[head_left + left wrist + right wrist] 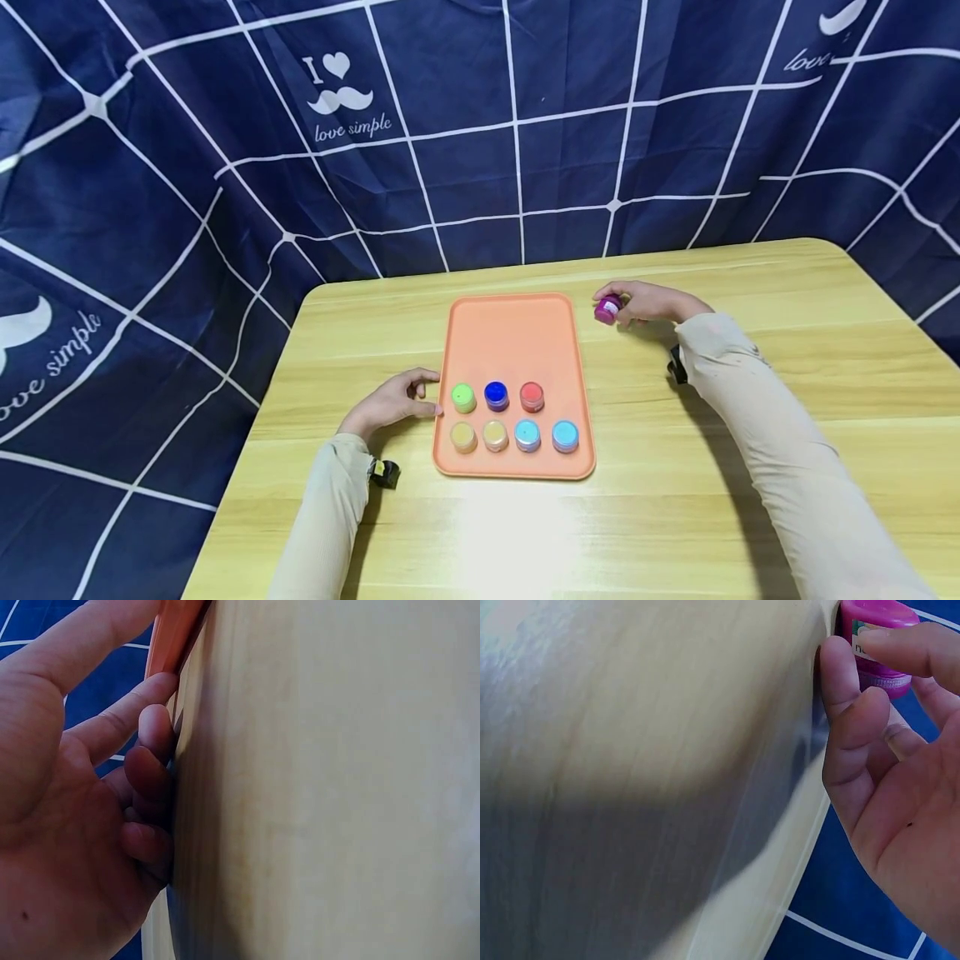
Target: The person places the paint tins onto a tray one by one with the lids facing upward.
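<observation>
My right hand pinches a small magenta jar with a pale label, beyond the tray's upper right corner. In the right wrist view, the thumb lies over the label of the jar. An orange tray lies on the table, and my left hand is at its left rim. There the thumb and index finger, held apart and fairly straight, touch the tray edge, while the other fingers curl loosely near the tabletop. On the tray stand a green jar, a dark blue jar and a red jar.
Along the tray's near side is a row with two tan jars on the left and two light blue jars on the right. A wooden table carries the tray. Dark blue curtains with white lines hang behind it and to both sides.
</observation>
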A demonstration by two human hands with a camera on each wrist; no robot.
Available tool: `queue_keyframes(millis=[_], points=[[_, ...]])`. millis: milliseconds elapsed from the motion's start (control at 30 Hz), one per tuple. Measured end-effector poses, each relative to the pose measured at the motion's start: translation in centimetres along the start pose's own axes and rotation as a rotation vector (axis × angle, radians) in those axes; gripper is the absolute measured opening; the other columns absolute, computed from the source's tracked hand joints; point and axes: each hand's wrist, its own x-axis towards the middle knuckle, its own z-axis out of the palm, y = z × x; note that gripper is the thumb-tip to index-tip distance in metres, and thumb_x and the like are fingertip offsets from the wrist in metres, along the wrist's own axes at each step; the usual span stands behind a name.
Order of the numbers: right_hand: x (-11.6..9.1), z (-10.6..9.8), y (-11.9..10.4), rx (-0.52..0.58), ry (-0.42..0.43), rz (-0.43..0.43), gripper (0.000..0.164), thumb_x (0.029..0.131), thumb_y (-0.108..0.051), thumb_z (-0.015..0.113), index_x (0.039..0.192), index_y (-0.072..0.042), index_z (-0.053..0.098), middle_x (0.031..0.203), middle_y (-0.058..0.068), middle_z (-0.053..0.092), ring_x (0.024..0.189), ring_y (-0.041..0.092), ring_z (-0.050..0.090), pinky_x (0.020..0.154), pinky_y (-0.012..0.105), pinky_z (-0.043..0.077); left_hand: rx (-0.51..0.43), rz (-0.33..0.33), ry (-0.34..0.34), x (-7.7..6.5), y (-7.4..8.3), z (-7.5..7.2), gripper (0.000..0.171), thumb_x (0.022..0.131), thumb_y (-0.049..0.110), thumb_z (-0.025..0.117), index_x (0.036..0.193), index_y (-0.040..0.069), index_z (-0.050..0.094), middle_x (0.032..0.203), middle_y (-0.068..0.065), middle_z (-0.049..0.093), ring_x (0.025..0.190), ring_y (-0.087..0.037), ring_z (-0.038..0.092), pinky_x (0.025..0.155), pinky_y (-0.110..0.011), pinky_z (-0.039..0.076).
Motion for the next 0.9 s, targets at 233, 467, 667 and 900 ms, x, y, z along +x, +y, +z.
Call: queue_keyframes(millis=[233, 467, 667, 900], points=[[0.27, 0.12, 0.40, -0.022, 0.034, 0.005, 0.052, 0.080, 0.002, 0.061, 0.131, 0.001, 0.048, 0.110, 0.020, 0.054, 0.077, 0.018, 0.047, 0.057, 0.027, 0.040, -0.003, 0.001, -0.005, 0.11, -0.05, -0.06, 0.055, 0.081, 0.018, 0.077, 0.130, 0.004, 0.055, 0.089, -0.005, 0.044, 0.082, -0.019, 0.041, 0.074, -0.030, 0.036], [0.27, 0.34, 0.51, -0.003, 0.060, -0.003, 0.046, 0.084, -0.002, 0.062, 0.128, 0.003, 0.049, 0.105, 0.017, 0.055, 0.076, 0.016, 0.045, 0.058, 0.027, 0.040, -0.004, -0.002, -0.006, 0.09, 0.03, -0.05, 0.055, 0.082, 0.017, 0.077, 0.131, 0.004, 0.055, 0.089, -0.004, 0.044, 0.082, -0.019, 0.041, 0.074, -0.030, 0.036], [0.11, 0.66, 0.41, 0.004, 0.096, -0.025, 0.039, 0.084, -0.002, 0.065, 0.119, 0.005, 0.050, 0.100, 0.016, 0.056, 0.076, 0.015, 0.047, 0.060, 0.025, 0.041, 0.001, 0.002, 0.000, 0.15, -0.06, 0.00, 0.054, 0.082, 0.017, 0.076, 0.130, 0.004, 0.055, 0.089, -0.004, 0.044, 0.082, -0.018, 0.041, 0.074, -0.029, 0.036], [0.19, 0.94, 0.02, 0.081, 0.113, -0.066, 0.037, 0.083, 0.002, 0.064, 0.115, 0.005, 0.046, 0.092, 0.015, 0.057, 0.072, 0.015, 0.054, 0.063, 0.027, 0.048, 0.002, -0.001, -0.003, 0.05, -0.10, 0.02, 0.055, 0.083, 0.018, 0.076, 0.131, 0.004, 0.054, 0.090, -0.005, 0.044, 0.082, -0.019, 0.040, 0.074, -0.030, 0.035]])
